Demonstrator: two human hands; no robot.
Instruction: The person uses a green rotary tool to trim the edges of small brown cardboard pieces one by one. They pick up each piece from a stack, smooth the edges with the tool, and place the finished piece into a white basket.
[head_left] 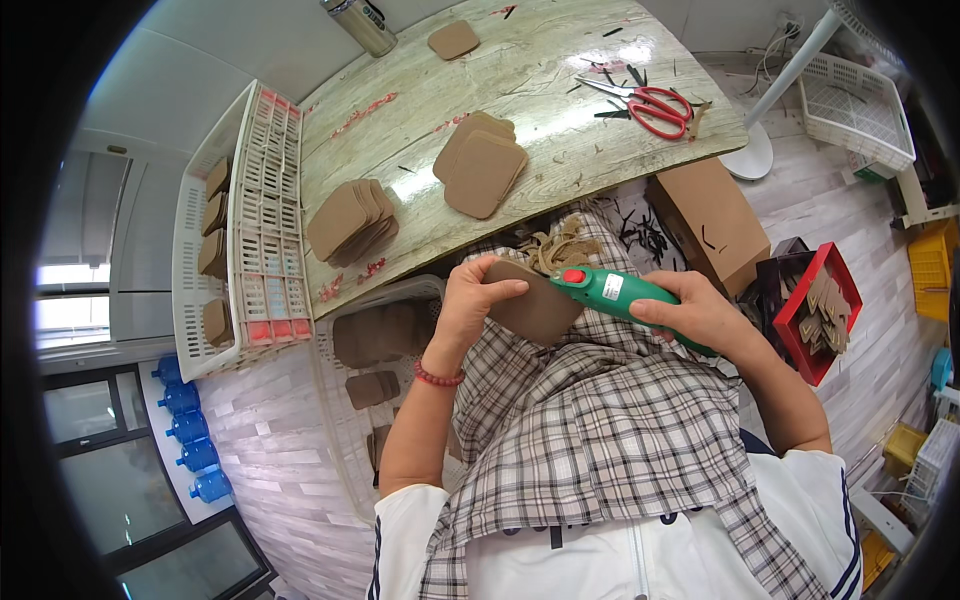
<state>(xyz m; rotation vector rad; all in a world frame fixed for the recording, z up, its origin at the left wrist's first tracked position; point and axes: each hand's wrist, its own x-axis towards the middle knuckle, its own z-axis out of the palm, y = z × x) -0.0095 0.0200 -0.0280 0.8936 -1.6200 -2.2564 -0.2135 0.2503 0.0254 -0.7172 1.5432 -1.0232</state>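
Note:
My left hand pinches a brown rounded-square piece of sheet material by its left side, thumb on top. In my right hand is a green handheld electric cutter with a red button, its head at the upper right edge of the piece; the blade cannot be made out. Both hands are above my lap, over a plaid apron. Curled tan trimmings lie just beyond the piece. On the table rest stacks of similar brown pieces and a single one.
Red-handled scissors lie among dark scraps at the table's right. White plastic crates stand at its left, holding brown pieces. Another crate is below, left of my legs. A cardboard box and a red-rimmed box stand at right.

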